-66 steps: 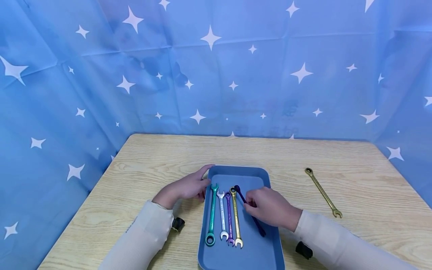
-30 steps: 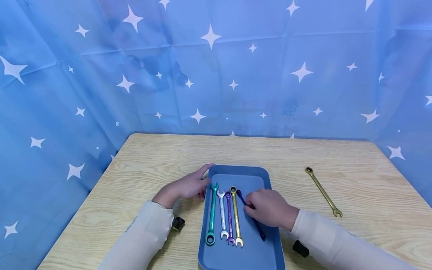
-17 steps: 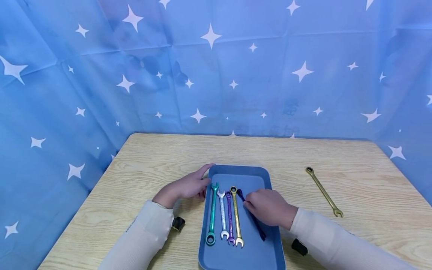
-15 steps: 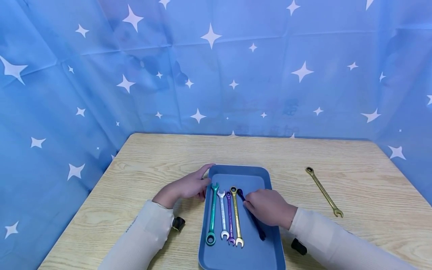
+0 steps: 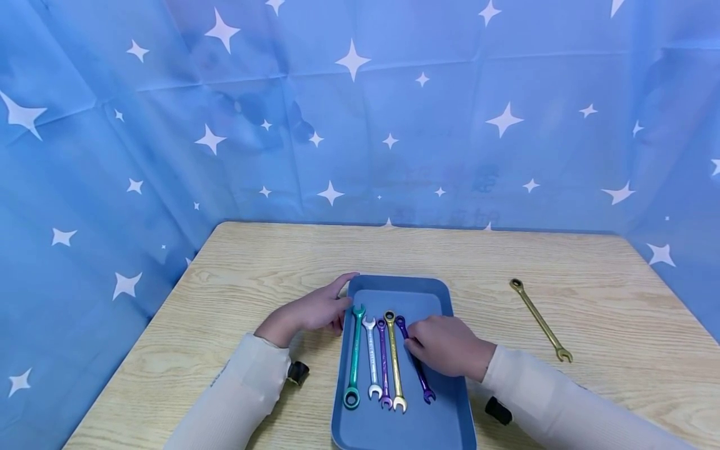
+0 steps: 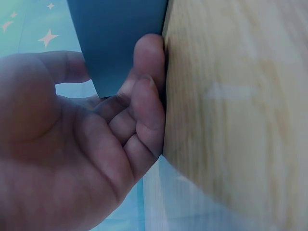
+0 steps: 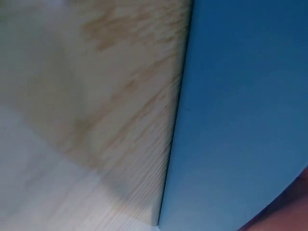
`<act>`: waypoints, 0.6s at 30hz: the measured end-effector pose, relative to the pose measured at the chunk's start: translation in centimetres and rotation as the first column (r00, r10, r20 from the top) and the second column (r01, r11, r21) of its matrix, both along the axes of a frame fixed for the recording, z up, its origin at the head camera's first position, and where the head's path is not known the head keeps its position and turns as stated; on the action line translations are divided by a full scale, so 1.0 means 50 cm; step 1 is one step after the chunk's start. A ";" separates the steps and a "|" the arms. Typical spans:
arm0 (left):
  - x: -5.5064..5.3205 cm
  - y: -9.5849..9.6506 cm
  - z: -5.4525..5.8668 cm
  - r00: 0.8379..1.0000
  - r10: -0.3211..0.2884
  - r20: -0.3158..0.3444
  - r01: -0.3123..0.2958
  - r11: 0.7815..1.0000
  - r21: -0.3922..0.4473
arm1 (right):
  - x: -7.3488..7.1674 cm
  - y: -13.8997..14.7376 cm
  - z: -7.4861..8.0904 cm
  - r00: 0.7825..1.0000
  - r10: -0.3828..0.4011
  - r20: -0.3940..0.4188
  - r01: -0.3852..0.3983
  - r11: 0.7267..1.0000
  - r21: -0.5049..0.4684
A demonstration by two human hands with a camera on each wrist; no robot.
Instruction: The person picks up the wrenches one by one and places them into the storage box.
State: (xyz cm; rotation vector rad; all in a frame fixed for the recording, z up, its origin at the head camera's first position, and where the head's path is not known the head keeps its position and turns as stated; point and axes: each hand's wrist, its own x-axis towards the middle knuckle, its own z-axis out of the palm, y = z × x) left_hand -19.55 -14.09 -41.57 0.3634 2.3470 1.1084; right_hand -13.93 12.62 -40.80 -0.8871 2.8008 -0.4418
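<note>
A blue tray holds a row of combination wrenches. From the left lie a green wrench, a silver wrench, a small purple wrench and a gold wrench. To their right, a dark purple wrench slants down the tray, its middle hidden behind my right hand, whose fingers pinch it. My left hand grips the tray's left wall near the far corner. In the left wrist view, its thumb passes over the tray wall while the other fingers curl outside, low by the table.
Another gold wrench lies slanted on the wooden table, right of the tray. A blue curtain with white stars hangs behind the table and along its sides. In the right wrist view, the tray's outer wall fills the right half.
The dark purple wrench has turned in my right fingers, now showing its ring and open end flatter; its near end has swung slightly left. The left hand and tray stay put.
</note>
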 end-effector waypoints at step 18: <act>0.000 0.001 -0.002 1.000 -0.009 -0.009 0.008 1.000 -0.006 | -0.002 0.013 0.000 0.991 0.116 0.061 -0.111 0.991 -0.076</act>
